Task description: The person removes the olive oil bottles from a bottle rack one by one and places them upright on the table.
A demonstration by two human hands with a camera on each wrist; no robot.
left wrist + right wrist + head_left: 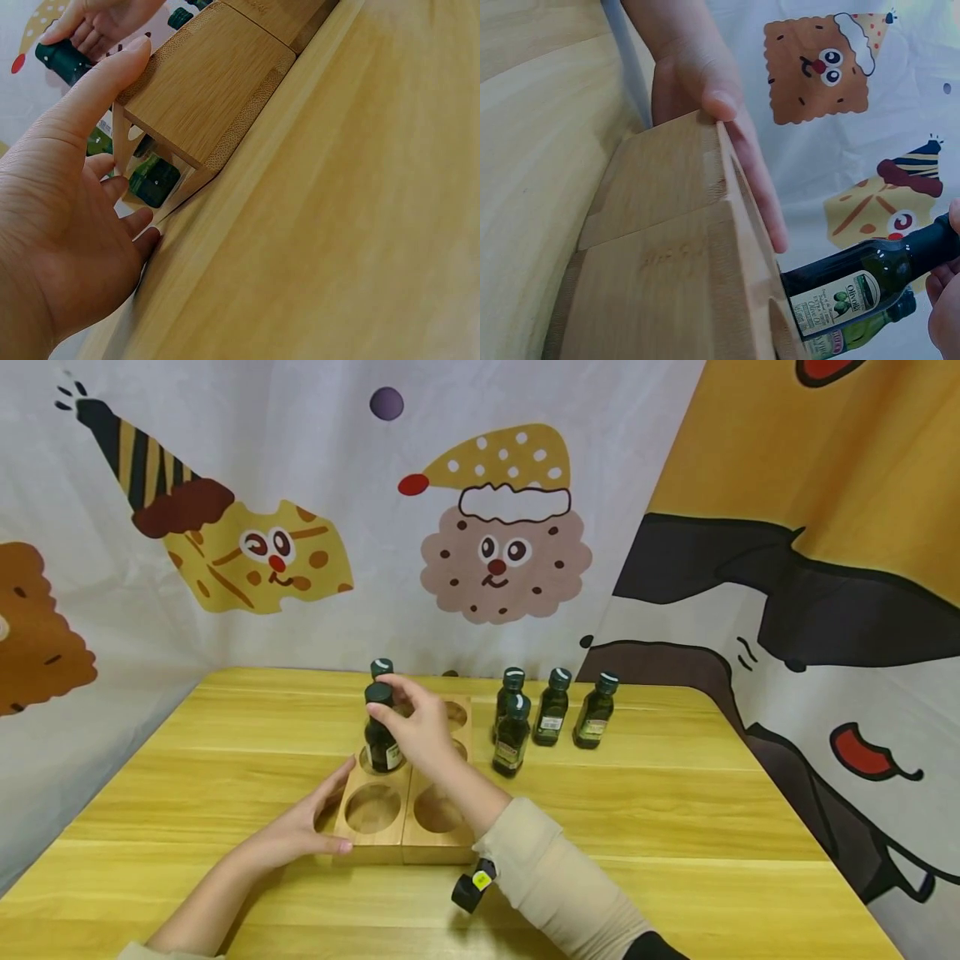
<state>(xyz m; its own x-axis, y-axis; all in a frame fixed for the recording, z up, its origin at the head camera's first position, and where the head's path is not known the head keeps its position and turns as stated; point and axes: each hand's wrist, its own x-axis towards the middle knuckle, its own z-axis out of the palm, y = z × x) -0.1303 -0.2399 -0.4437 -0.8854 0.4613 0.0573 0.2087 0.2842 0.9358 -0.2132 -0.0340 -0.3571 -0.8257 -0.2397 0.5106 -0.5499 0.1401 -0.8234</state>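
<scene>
My right hand [426, 733] pinches the dark green cap of a small olive oil bottle [382, 750] between thumb and fingers. That bottle's base sits at the middle hole in the left column of a wooden bottle rack [367, 855]. In the right wrist view its label [836, 304] faces the camera, and the bottle leans in that view. Along the rack's left side rests my left hand [296, 831], thumb at the near corner and fingers loosely extended. Behind the pinched bottle, a second bottle [381, 667] stands at the far left hole, partly hidden.
Several matching bottles [551, 714] stand on the table right of the rack. The rack's near holes [373, 808] hold nothing. A black wrist device [472, 887] hangs under the right sleeve. Behind the wooden table [675, 827] hangs a printed cloth [300, 435].
</scene>
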